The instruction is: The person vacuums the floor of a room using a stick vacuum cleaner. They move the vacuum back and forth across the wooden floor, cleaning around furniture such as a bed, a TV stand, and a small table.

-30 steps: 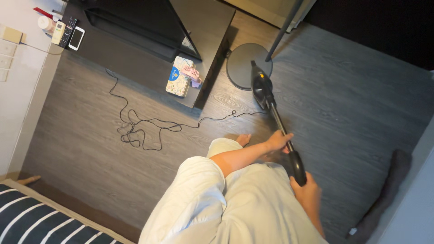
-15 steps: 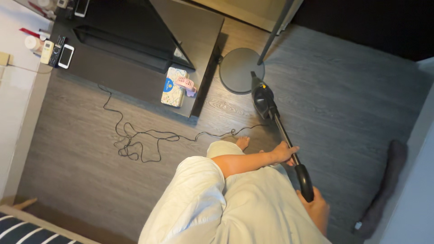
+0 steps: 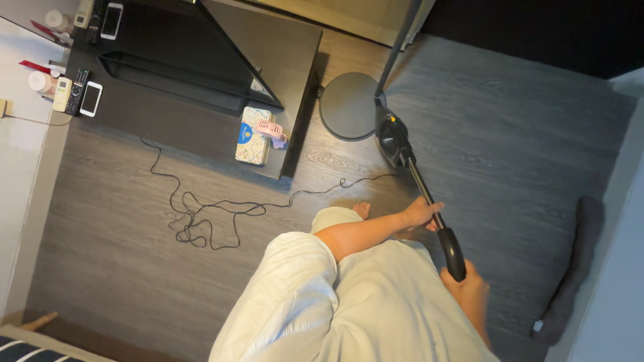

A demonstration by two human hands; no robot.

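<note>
- The person looks down at a black stick vacuum that they hold with both hands.
- The left hand is wrapped around the thin black pole, about halfway along it. The fingers are curled shut on the pole.
- The right hand is at the thick top handle of the vacuum, close to the person's body. It is closed around the end of the handle.
- The vacuum leans away from the person. Its fat black body is down low near the floor, just beside a round grey stand base.
- A thin grey pole goes up from that round base.
- A black cord runs from the vacuum across the grey wood floor. It lies in a loose tangle to the left of the person.
- One bare foot shows on the floor, near the cord.
- The person wears loose pale clothes.
- A dark low table stands at the top left. A blue and yellow box lies on its corner, with a small pink thing touching it.
- Two phones and a remote lie on the far left part of the table.
- A dark grey mat lies by the right wall.
</note>
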